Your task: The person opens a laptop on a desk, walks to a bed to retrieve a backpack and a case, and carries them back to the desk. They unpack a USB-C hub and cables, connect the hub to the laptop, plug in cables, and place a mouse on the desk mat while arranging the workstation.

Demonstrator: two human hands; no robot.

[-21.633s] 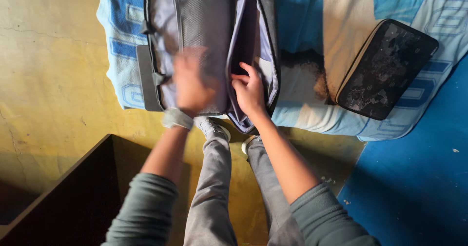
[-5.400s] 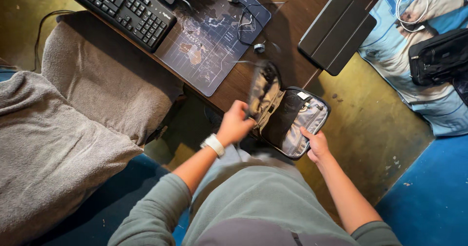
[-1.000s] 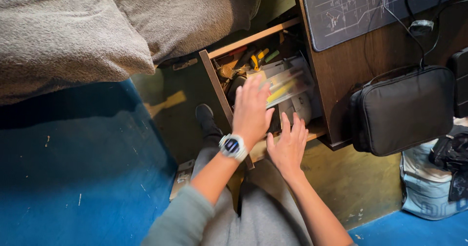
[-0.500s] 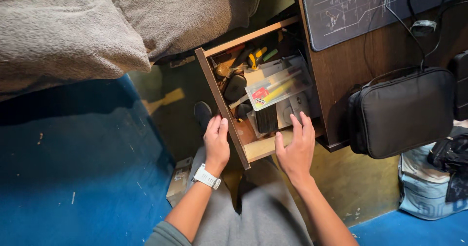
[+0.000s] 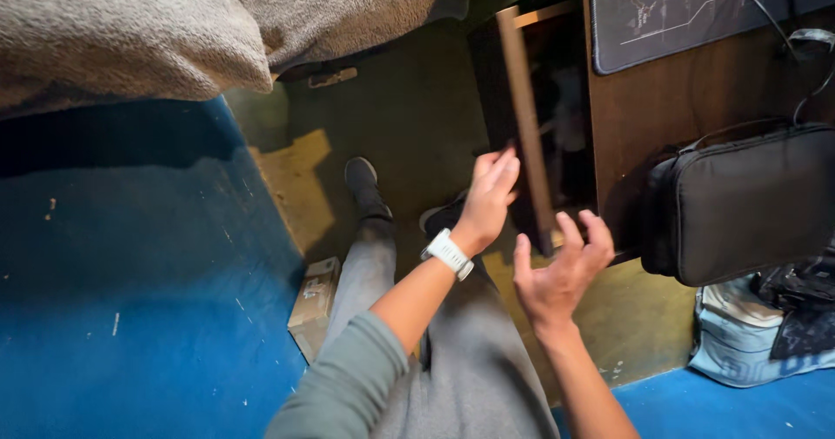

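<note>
One grey blanket (image 5: 130, 30) is seen at upper left, draped over a seat. Below it, blue floor (image 5: 113, 300) is seen at left and yellowish floor (image 5: 383, 117) toward the middle. One small flat box (image 5: 315, 293) is lying on the floor just beside the person's leg. Two shoes are counted: one dark shoe (image 5: 363, 185) in full view, a second shoe (image 5: 439, 217) partly hidden behind the left wrist.

One white watch (image 5: 448, 254) is worn on the left wrist. The left hand (image 5: 491, 191) is held flat and open, fingers together, pressed against the front panel of one wooden drawer (image 5: 524, 121); nothing is gripped. The drawer is seen edge-on under the surface, only a narrow dark gap showing behind its front; the contents are blurred and cannot be made out.

The right hand (image 5: 561, 269) is spread open, fingers apart and slightly curled, empty, held just beside the lower corner of the drawer front; whether it touches the wood cannot be told.

On the dark wooden surface (image 5: 661, 100), one dark mat (image 5: 678, 8) with pale line markings is laid, and one dark cable (image 5: 804, 65) is run across it. One black zipped pouch (image 5: 748, 200) is set at the surface's edge, overhanging it. Below the pouch, at far right, one pale blue cloth (image 5: 731, 343) is seen with one black bag (image 5: 804, 313) on it.
</note>
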